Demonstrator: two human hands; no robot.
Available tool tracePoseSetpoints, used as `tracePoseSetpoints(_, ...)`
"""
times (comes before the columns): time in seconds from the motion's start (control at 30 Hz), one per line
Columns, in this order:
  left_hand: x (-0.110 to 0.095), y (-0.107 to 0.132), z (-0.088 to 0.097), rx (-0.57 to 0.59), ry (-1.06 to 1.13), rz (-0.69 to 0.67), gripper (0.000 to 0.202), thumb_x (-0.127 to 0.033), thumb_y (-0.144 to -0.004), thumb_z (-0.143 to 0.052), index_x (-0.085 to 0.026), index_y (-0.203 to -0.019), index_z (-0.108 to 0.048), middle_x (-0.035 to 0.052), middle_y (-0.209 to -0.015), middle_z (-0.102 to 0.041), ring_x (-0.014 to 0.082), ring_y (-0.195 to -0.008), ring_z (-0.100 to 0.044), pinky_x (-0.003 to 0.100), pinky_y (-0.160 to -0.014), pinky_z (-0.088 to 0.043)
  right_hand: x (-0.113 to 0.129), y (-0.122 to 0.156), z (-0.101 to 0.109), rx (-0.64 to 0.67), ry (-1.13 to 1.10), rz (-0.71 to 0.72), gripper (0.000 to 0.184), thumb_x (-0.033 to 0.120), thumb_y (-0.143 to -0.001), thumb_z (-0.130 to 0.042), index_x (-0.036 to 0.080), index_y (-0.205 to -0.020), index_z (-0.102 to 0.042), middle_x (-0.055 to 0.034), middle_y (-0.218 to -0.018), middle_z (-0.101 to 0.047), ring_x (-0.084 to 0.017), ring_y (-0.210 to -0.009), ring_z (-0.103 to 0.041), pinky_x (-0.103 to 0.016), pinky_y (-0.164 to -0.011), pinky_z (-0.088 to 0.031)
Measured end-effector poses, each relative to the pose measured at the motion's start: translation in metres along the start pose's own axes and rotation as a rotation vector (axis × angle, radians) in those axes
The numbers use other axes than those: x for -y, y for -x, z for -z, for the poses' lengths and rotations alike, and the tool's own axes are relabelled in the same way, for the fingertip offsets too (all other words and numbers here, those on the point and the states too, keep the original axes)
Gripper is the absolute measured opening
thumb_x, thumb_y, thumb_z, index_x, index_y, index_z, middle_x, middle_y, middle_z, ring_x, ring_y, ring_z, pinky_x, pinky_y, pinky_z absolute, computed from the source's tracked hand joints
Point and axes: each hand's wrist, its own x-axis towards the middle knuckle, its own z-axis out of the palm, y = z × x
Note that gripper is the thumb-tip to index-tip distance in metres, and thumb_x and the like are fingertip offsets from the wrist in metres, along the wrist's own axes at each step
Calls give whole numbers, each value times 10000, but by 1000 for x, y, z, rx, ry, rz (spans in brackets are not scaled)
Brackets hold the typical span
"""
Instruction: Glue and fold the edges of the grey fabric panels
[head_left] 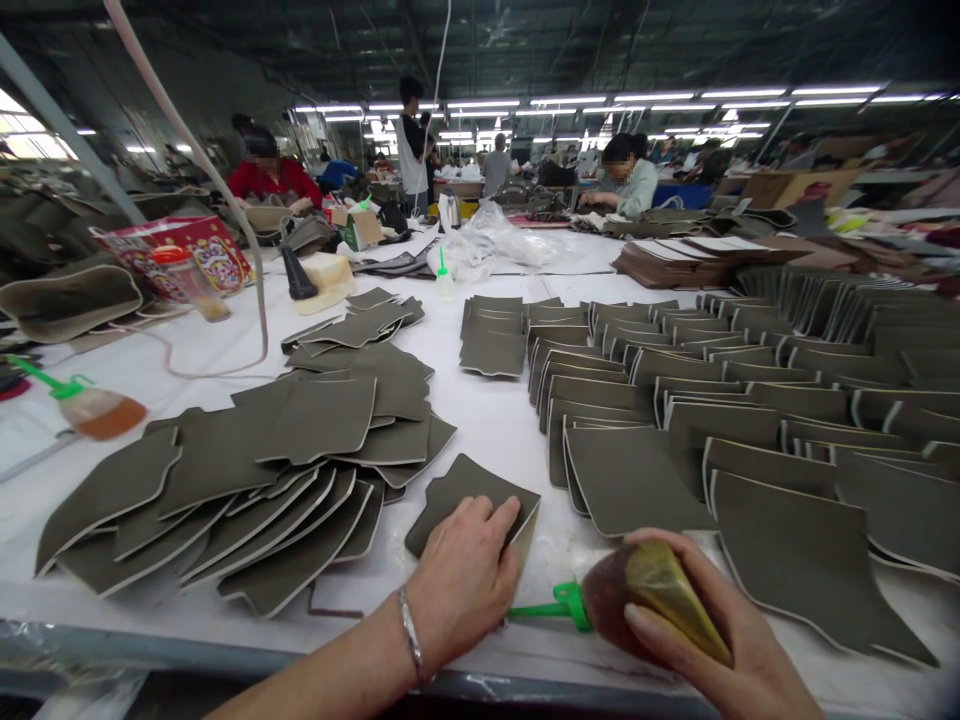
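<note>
Under my left hand (466, 562) is a dark olive-grey panel (472, 490) that looks like leather, with a pale cut edge. My fingers rest on its top face, and its right edge tilts up to show a beige underside; the thumb is partly hidden. My right hand (720, 620) is wrapped round a squeeze bottle (637, 600) of brownish-yellow liquid, probably glue. The bottle lies on its side, its green nozzle pointing left, near the panel's lower right edge. To the left is a loose pile of similar panels (315, 420). Overlapping rows of panels (637, 470) spread on the right.
Another nozzle bottle (105, 410) lies at the left, near an orange-capped jar (191, 280). A pinkish hose (255, 270) hangs onto the table. Farther back stand a small green-tipped bottle (443, 275), plastic wrap (495, 245) and brown stacked pieces (675, 262). Several people work beyond.
</note>
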Motion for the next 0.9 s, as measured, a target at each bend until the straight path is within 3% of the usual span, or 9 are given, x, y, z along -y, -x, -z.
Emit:
tracePoseSetpoints(0.17, 0, 0, -1, -2, -10, 1, 468, -246, -905, -381, -187, -1349, -517, 90, -1071, -621, 241, -1019, -560, 373, -937, -473, -1, 3, 0, -55, 24, 7, 478, 566, -755, -682, 263, -1099, -546, 9, -991, -650, -232, -918, -612, -270, -797, -420)
tracePoseSetpoints(0.37, 1, -1, -1, 1, -23, -16, 471, -252, -913, -367, -170, -1354, -512, 96, -1069, -620, 253, -1020, -559, 396, -930, -479, -4, 2, 0, 15, -45, -19, 479, 557, -777, -658, 272, -1137, -522, 16, -956, -639, -229, -862, -618, -292, -773, -421)
tracePoseSetpoints(0.57, 1, -5, 1, 28, -24, -29, 465, -252, -914, -362, -173, -1341, -528, 98, -1064, -624, 257, -1011, -563, 400, -908, -487, -6, -8, 5, -127, 114, 96, 467, 547, -786, -673, 280, -1140, -526, 16, -1029, -605, -221, -909, -590, -291, -791, -412)
tracePoseSetpoints(0.77, 0, -5, 0, 47, -27, -18, 514, -226, -893, -367, -148, -1386, -490, 111, -1095, -619, 258, -1019, -564, 410, -927, -484, -5, -3, 2, 17, 39, 59, 423, 523, -813, -630, 287, -1143, -508, 44, -949, -624, -207, -850, -599, -275, -754, -418)
tracePoseSetpoints(0.9, 0, -6, 1, 63, -31, -17, 519, -223, -896, -351, -147, -1393, -483, 114, -1102, -619, 265, -1022, -566, 428, -926, -485, -5, -12, 5, -75, 103, 117, 424, 514, -824, -654, 267, -1139, -515, 20, -984, -614, -205, -887, -587, -271, -783, -410)
